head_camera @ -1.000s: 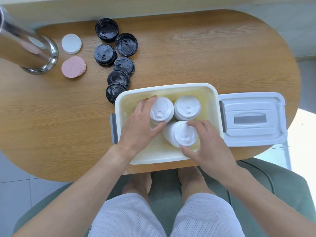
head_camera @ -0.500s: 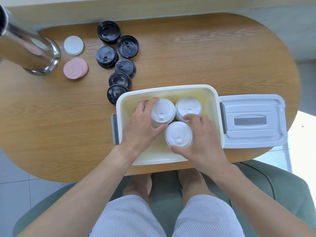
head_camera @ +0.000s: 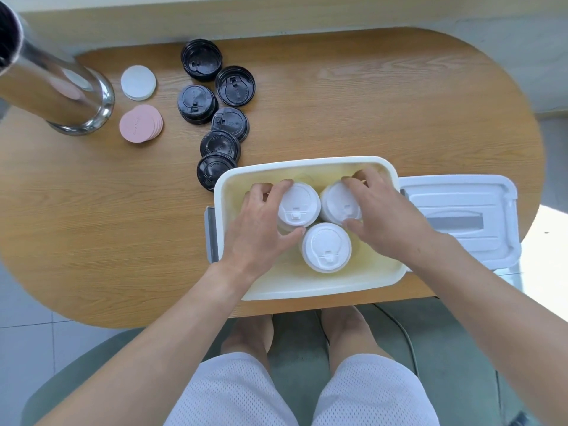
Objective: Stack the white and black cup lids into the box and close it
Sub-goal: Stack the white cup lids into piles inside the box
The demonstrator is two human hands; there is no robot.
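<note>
Part done, by the look of it. Three stacks of white cup lids standing inside the cream box (head_camera: pixel 307 290): the left white stack (head_camera: pixel 298 205) and the right white stack (head_camera: pixel 339 203) side by side toward the box's far wall, touching or nearly so, and the near white stack (head_camera: pixel 326 247) just in front of the pair, toward the box's near wall. Left hand (head_camera: pixel 261 222) inside the box, fingers and thumb curled round the left white stack, thumb tip at its near edge. Right hand (head_camera: pixel 381 216) likewise in the box, fingers curled over the far side of the right white stack and thumb at its near side, grasping it. Near white stack free of both hands. Probably a nudging of the two far stacks into tidy places, to leave room beside them.

Still outside: six black lids (head_camera: pixel 229 86) in a loose chain on the wooden surface (head_camera: pixel 368 112), beyond the box's far-left corner, the nearest black lid (head_camera: pixel 212 172) touching or tucked just behind that corner. Box lid (head_camera: pixel 461 222) lying flat, right against the box's right side, not yet on.

Further left of the box, past the black lids: a white disc (head_camera: pixel 138 83), a small pile of pink discs (head_camera: pixel 140 124) and a shiny steel cylinder (head_camera: pixel 58 93); no part of the job, as far as can be told.

Left to do, at a guess: all black lids into the box, then the lid on.
</note>
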